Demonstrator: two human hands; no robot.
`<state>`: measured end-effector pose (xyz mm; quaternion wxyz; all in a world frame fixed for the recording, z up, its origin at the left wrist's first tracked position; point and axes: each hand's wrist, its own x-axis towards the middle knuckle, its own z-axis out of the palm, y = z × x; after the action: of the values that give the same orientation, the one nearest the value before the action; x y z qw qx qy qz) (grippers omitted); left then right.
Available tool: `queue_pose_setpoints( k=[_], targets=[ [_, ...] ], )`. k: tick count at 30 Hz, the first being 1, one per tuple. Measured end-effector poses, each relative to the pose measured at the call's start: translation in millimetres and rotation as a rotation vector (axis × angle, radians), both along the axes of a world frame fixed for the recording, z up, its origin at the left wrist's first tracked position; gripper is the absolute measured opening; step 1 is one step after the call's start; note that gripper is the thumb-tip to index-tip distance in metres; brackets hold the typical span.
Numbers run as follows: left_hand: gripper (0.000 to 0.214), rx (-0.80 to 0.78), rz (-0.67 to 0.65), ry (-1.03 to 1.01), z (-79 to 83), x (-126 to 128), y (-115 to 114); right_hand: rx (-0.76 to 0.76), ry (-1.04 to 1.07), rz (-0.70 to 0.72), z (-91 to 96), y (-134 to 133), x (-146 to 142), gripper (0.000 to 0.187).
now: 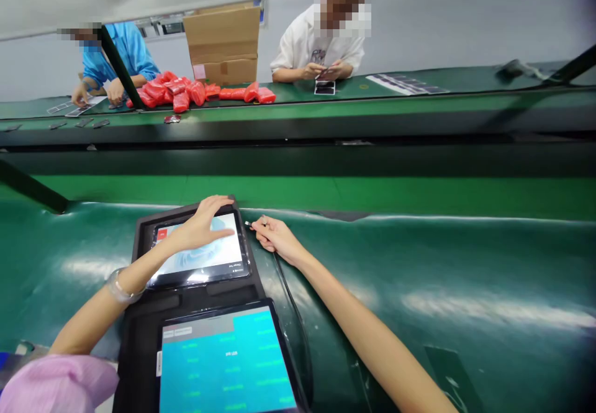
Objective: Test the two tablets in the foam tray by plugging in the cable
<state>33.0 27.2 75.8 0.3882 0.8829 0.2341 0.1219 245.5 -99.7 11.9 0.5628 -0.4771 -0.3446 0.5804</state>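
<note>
My left hand (202, 223) lies open on the upper part of a tablet (200, 258), fingers on its lit screen and near its top edge. The tablet sits in a black foam tray (144, 239) on the green belt. My right hand (274, 235) pinches a black cable's small metal-tipped plug (247, 223), just right of the tablet's edge and apart from it. The cable (291, 301) runs down past the tray. Below, a second tablet (228, 360) shows a cyan screen. A clear bangle (121, 289) circles my left wrist.
A green conveyor belt (419, 276) stretches under my arms, with a raised rail beyond it. On the far belt lie red packets (186, 92) and dark flat pieces. Two co-workers work there, one handling a device. A cardboard box (222, 45) stands behind. Pink cloth (56, 385) shows at lower left.
</note>
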Motion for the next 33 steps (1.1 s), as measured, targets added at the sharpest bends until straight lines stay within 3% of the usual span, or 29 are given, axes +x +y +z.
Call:
queue_pose_setpoints(
  k=[4, 8, 12, 15, 17, 19, 21, 27, 33],
  targets=[
    [0.115, 0.188, -0.213, 0.220, 6.0, -32.8, -24.2, -0.022, 0.004, 0.027, -0.6, 4.3, 0.3, 0.046],
    [0.118, 0.258, -0.208, 0.299, -1.9, -49.9, -31.2, -0.041, 0.013, 0.026, -1.1, 9.0, -1.6, 0.046],
    [0.091, 0.263, 0.018, 0.242, -5.0, -62.3, -28.9, -0.058, 0.018, -0.005, -1.0, 14.0, -1.2, 0.047],
    [0.070, 0.305, 0.319, 0.181, -9.5, -87.2, -29.1, -0.067, 0.021, 0.000, -1.4, 17.8, 1.9, 0.047],
    [0.068, 0.324, 0.502, 0.172, -15.7, -110.3, -31.7, -0.074, 0.022, 0.022, -2.0, 19.1, 4.9, 0.046],
    [0.069, 0.285, 0.603, 0.185, -22.7, -132.3, -36.8, -0.080, 0.023, 0.039, -2.6, 19.2, 7.3, 0.046],
    [0.069, 0.197, 0.625, 0.199, -27.6, -146.8, -43.8, -0.083, 0.024, 0.042, -2.6, 18.4, 8.5, 0.046],
    [0.070, 0.139, 0.631, 0.092, -22.6, -139.4, -60.6, -0.071, -0.003, 0.047, 2.4, 16.3, 9.9, 0.046],
    [0.095, 0.241, 0.571, 0.117, -12.2, -120.7, -66.2, -0.062, -0.110, 0.030, 4.0, 27.0, 2.6, 0.043]
  ],
)
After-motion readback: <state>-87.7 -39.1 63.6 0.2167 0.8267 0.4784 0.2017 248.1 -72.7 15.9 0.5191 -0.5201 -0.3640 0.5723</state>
